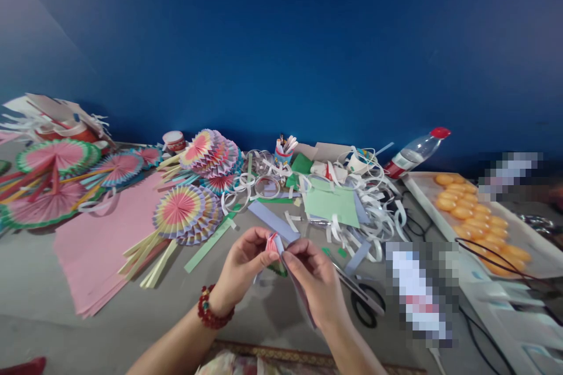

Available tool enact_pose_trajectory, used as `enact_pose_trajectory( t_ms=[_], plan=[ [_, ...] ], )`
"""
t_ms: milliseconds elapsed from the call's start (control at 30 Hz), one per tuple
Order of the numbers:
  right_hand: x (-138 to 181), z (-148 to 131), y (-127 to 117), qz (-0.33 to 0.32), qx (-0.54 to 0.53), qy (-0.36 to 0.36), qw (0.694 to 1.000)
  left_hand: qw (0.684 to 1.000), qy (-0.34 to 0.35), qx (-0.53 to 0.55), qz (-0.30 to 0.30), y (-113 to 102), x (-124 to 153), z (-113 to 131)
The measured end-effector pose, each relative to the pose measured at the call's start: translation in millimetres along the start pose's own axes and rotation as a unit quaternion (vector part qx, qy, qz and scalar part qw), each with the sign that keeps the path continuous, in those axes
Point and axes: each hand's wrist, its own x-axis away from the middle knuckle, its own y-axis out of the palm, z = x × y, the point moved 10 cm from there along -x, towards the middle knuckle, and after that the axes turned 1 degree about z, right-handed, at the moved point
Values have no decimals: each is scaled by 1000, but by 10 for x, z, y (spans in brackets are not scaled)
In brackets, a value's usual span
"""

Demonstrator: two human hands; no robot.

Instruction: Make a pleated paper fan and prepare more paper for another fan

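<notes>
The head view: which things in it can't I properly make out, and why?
Pink piece: partly covered in the head view by the left grip.
Red object: cut off by the head view's bottom edge.
Bottle label: too small and blurred to read in the head view.
Two patches at right: pixelation in the head view hides what they show.

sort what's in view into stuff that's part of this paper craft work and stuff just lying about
Likely part of the work:
pink folded piece, held
lilac paper strip, held
pleated paper fans
pink paper sheets
black-handled scissors

Probably just lying about:
red-capped plastic bottle
tray of orange oval pieces
red-and-white tub
</notes>
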Motion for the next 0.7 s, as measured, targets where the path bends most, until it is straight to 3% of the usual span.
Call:
enact_pose_trajectory(
  t_ms=[333,700],
  plan=[
    [-45,10,6,-27,44,-6,999,1000,-2,-12,9,-37,-3,-26],
    [-51,-31,-27,-6,53,-34,998,1000,-8,6,14,-16,-10,-34]
  ],
)
